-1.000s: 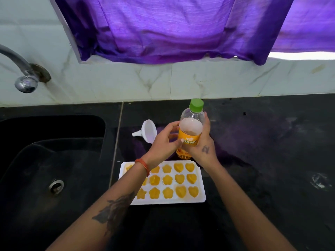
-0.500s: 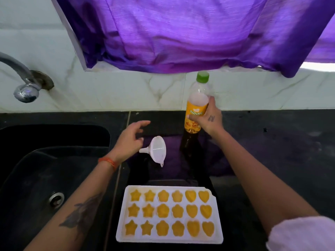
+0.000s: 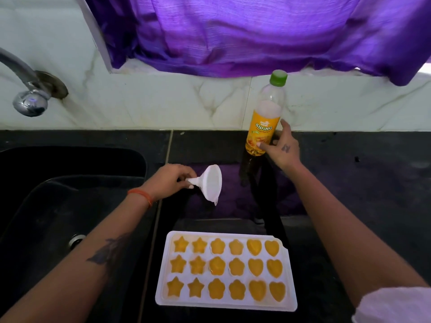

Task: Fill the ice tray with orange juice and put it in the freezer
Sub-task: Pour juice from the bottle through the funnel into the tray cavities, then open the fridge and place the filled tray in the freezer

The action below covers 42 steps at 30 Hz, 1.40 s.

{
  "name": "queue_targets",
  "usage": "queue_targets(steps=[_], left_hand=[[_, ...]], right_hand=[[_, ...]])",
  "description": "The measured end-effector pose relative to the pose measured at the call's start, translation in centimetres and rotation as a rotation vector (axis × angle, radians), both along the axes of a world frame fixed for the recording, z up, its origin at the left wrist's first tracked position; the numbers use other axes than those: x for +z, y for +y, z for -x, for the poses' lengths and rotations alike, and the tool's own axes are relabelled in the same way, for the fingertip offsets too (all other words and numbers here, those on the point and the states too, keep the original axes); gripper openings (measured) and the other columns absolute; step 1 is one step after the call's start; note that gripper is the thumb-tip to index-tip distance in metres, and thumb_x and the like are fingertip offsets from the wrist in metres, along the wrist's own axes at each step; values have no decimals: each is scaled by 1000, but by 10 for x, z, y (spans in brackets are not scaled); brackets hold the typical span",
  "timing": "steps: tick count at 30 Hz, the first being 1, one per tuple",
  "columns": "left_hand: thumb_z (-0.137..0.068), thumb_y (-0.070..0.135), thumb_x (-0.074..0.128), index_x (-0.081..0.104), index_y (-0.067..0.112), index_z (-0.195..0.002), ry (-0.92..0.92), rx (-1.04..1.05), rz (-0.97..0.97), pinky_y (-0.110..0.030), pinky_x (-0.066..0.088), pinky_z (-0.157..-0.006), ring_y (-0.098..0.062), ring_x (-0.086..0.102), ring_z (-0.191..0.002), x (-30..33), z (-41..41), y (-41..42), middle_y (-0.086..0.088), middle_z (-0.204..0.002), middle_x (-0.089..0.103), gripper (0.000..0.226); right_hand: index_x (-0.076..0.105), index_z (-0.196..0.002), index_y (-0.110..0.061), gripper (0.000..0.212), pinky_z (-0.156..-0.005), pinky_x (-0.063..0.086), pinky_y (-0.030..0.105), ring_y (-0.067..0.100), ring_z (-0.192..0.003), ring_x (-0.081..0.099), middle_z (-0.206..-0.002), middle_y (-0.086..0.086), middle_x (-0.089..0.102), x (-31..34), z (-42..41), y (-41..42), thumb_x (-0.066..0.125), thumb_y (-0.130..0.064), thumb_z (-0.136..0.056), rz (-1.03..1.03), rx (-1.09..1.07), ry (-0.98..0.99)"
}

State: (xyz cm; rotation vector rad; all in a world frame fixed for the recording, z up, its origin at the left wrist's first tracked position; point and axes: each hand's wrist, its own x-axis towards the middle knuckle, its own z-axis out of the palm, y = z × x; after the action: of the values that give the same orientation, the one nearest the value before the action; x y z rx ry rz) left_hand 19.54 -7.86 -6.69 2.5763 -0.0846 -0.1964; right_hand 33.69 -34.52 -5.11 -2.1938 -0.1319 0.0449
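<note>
Ice tray, white, sits flat on the black counter, all star, flower and heart cells filled with orange juice. Landmark = tray.

Beyond the tray, toward the wall: white funnel lying on its side. Further back and slightly right of it, the juice bottle stands upright at the counter's back edge, green cap on, juice low in the bottom.

Left of the tray: black sink, steel tap above it. Behind: white marble-look wall, purple curtain hanging over the top.

Left hand: fingers curled, thumb and fingertips pinching the funnel's spout.

Right hand: fingers loosely spread around the bottle's lower label; thumb tip touches the label, other fingers behind it, grip tightness unclear.
</note>
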Motion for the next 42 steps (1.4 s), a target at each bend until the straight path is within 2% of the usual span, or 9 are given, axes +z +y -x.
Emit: queue_targets(steps=[4,10,19,24,27,32,36,39,42], left_hand=[[-78,12,74,74,15,-99,-65,25,-38,-29,50,-80,-16,66,-84,32,-24,6,-3,-96,74,22],[-79,18,72,68,8,-97,-182,113,-221,-30,42,-76,-31,63,-94,66,-79,-8,-14,-96,71,22],[-87,12,56,64,4,-109,-78,102,-490,-36,45,-85,-36,57,-105,59,-133,-29,-21,-111,63,25],[-88,25,60,51,9,-129,11,155,-549,-41,44,-89,-36,51,-115,55,-129,-32,-18,-126,52,45],[-86,34,63,39,14,-138,-98,245,-492,-46,44,-89,-37,45,-119,62,-102,-38,-16,-134,42,60],[-84,37,64,45,18,-136,-238,280,-319,-46,46,-88,-33,49,-117,65,-11,-61,-10,-136,45,58],[-83,42,64,45,22,-136,-184,417,-241,-46,45,-95,-28,49,-122,53,84,-74,-3,-139,45,60],[-83,44,63,42,26,-138,-90,580,-231,-43,43,-98,-25,46,-126,41,156,-74,0,-144,41,61],[-84,46,61,36,28,-142,-5,706,-218,-42,41,-102,-25,41,-131,30,221,-70,2,-150,33,66]], right_hand=[[24,-145,-17,87,-91,46,32,26,-114,56,-139,12,47,-4,38,-16,75,-26,-76,-93,-66,3],[36,-140,-19,72,-96,49,43,17,-105,58,-128,8,56,-10,98,-42,73,-22,-78,-207,-132,47],[44,-133,-24,60,-92,51,41,16,-103,61,-119,2,59,-20,123,-64,71,-22,-80,-248,-207,30],[49,-128,-24,54,-84,48,24,12,-100,59,-118,1,60,-22,123,-59,71,-23,-79,-180,-175,8],[50,-129,-22,54,-88,48,30,15,-106,56,-123,3,58,-20,125,-52,71,-25,-79,-82,-100,7],[42,-136,-19,59,-101,37,35,23,-125,45,-136,6,49,-5,137,-39,63,-36,-84,212,111,-64],[31,-142,-21,63,-115,17,47,28,-141,20,-150,8,31,10,164,-16,47,-51,-89,426,318,-200],[22,-146,-27,66,-114,-3,51,26,-145,-1,-157,5,14,14,192,11,36,-59,-90,512,527,-267],[15,-147,-30,66,-113,-10,51,24,-145,-11,-158,3,3,13,228,38,31,-60,-90,509,726,-262]])
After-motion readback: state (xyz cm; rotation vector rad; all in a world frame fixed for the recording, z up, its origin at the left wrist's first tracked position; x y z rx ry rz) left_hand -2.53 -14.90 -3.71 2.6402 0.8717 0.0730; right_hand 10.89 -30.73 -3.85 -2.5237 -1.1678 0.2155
